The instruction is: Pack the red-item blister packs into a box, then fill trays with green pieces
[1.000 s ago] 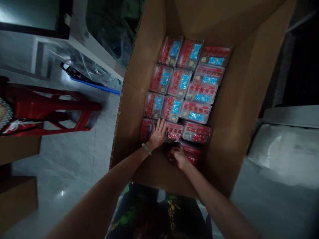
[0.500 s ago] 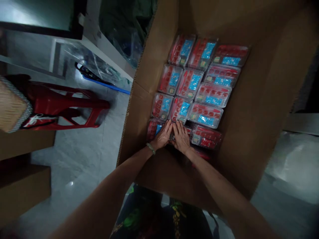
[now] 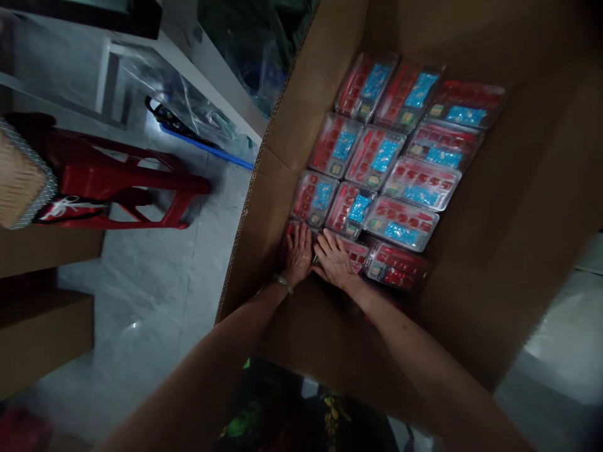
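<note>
Inside a deep cardboard box (image 3: pixel 490 207) lie rows of clear plastic packs, each with red pieces and mostly a blue packet. My left hand (image 3: pixel 298 256) lies with fingers stretched over the near-left pack (image 3: pixel 289 233), which it mostly covers. Just to its right, my right hand (image 3: pixel 333 258) rests with fingers extended on a red pack (image 3: pixel 357 251). A pack with red contents and no visible blue (image 3: pixel 396 265) sits to the right of that hand. Beyond my fingertips is a pack with a blue packet (image 3: pixel 349 210). Shadow hides the undersides of both hands.
Left of the box, a red plastic stool (image 3: pixel 127 179) stands on the grey tiled floor (image 3: pixel 155 282). A blue-edged object (image 3: pixel 207 147) lies by the white frame leg (image 3: pixel 226 94). Another cardboard box (image 3: pixel 51 336) is at the lower left. The box's left wall edge (image 3: pixel 242 220) rises beside my left arm.
My left hand has moved left onto the near-left pack, and my right hand has shifted slightly down. The hands are a little further apart. The view has shifted too.
</note>
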`<move>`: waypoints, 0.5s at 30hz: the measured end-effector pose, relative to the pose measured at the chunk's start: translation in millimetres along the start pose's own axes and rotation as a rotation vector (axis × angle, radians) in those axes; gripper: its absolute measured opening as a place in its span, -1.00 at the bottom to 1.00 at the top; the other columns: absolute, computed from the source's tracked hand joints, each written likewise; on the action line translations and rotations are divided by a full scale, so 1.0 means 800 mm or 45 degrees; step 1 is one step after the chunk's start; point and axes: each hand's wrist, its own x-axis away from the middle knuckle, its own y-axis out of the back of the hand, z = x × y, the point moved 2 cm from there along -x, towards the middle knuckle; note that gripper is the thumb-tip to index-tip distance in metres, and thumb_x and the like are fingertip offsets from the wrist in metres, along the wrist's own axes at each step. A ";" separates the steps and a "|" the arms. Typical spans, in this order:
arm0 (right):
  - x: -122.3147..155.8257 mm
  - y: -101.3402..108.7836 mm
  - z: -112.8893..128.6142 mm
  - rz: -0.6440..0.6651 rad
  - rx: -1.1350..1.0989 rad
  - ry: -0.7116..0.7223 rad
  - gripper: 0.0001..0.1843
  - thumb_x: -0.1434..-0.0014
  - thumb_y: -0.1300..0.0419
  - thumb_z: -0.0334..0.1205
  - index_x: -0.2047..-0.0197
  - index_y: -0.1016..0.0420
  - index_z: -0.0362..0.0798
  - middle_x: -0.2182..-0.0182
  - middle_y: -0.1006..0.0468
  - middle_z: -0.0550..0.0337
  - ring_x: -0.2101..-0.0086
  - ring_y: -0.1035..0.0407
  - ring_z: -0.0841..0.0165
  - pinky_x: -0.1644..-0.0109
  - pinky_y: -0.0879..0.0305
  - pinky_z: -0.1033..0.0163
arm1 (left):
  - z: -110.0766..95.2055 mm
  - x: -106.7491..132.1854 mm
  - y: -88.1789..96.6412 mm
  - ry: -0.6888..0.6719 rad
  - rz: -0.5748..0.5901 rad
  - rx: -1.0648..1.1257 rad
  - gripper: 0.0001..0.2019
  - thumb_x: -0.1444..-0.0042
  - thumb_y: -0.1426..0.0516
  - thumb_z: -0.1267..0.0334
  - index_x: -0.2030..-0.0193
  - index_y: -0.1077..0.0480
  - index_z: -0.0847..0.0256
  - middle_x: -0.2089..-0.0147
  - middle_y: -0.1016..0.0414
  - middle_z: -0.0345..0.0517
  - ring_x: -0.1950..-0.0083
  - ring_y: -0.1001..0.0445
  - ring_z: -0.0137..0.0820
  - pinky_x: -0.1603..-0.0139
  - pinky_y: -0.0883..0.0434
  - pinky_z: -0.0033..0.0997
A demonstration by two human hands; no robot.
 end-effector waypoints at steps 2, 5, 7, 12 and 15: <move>0.002 -0.009 -0.007 0.022 0.021 -0.010 -0.41 -0.02 -0.20 -0.15 -0.10 -0.29 -0.24 -0.21 -0.16 -0.18 -0.28 0.27 -0.01 -0.28 0.28 -0.17 | 0.003 -0.007 0.003 0.004 0.002 0.001 -0.20 0.07 -0.06 0.31 -0.31 0.16 0.54 -0.38 0.27 0.33 -0.37 0.52 -0.01 -0.29 0.20 0.22; 0.008 -0.024 -0.015 0.078 0.017 -0.013 -0.45 0.00 -0.19 -0.22 -0.08 -0.33 -0.21 -0.21 -0.18 -0.14 -0.27 0.24 -0.02 -0.27 0.29 -0.20 | 0.003 -0.012 0.008 0.019 0.002 0.007 -0.14 0.12 -0.07 0.32 -0.32 0.20 0.54 -0.39 0.32 0.32 -0.37 0.54 0.01 -0.29 0.20 0.19; 0.010 -0.034 -0.017 0.084 -0.011 0.001 -0.46 -0.02 -0.17 -0.23 -0.09 -0.31 -0.21 -0.22 -0.17 -0.12 -0.27 0.23 -0.01 -0.27 0.30 -0.22 | 0.002 -0.013 0.008 0.011 0.009 0.013 -0.13 0.12 -0.08 0.30 -0.32 0.22 0.56 -0.39 0.34 0.33 -0.37 0.55 0.02 -0.29 0.20 0.19; 0.009 -0.039 -0.024 -0.079 -0.162 -0.014 -0.27 -0.05 -0.17 -0.12 -0.21 -0.12 -0.32 -0.27 0.03 -0.28 -0.28 0.30 0.00 -0.28 0.19 -0.19 | 0.009 -0.008 -0.001 -0.067 0.033 0.039 -0.12 0.03 -0.04 0.16 -0.34 0.31 0.50 -0.40 0.41 0.27 -0.37 0.55 0.02 -0.28 0.23 0.22; 0.012 -0.034 -0.030 -0.203 -0.270 -0.022 -0.29 -0.12 -0.08 -0.10 -0.25 -0.04 -0.29 -0.29 0.13 -0.25 -0.29 0.34 0.03 -0.26 0.10 -0.20 | 0.017 -0.004 -0.002 -0.171 -0.009 0.110 -0.11 -0.03 0.00 0.03 -0.35 0.36 0.46 -0.40 0.44 0.27 -0.37 0.52 0.04 -0.27 0.24 0.23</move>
